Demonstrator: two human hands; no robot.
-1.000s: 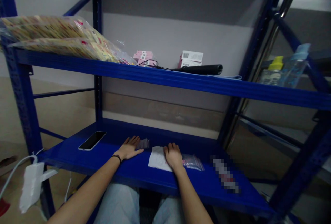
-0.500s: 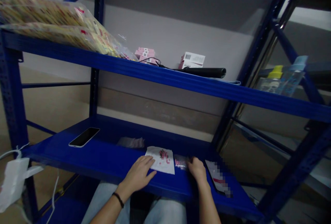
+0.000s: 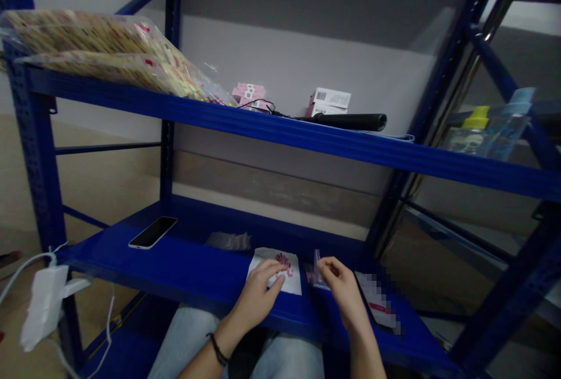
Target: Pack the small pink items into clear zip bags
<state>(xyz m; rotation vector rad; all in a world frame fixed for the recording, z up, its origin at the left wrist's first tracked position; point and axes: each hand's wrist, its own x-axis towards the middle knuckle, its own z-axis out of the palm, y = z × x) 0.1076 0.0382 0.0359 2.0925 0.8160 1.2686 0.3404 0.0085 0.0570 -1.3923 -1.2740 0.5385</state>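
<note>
Clear bag (image 3: pixel 317 274) in right hand (image 3: pixel 344 285) — box (image 3: pixel 332 98): barcode (image 3: pixel 321 96), illegible print (image 3: pixel 338 99).

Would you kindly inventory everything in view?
paper: one, white, lower shelf
pieces: several, pink, on paper
small bag: one, clear, beside paper
flat bags: uncounted, clear, left of paper
phone: one, black, lower shelf left
pixelated item: one, pale, lower right
large bags: two, yellowish, upper left
boxes: several, pink and white, upper shelf
tube: one, black, upper shelf
bottles: two, clear, right
power strip: one, white, lower left
rack: one, blue, throughout
legs: two, blue, below
left hand: one, bare, over paper
right hand: one, bare, at small bag
</note>
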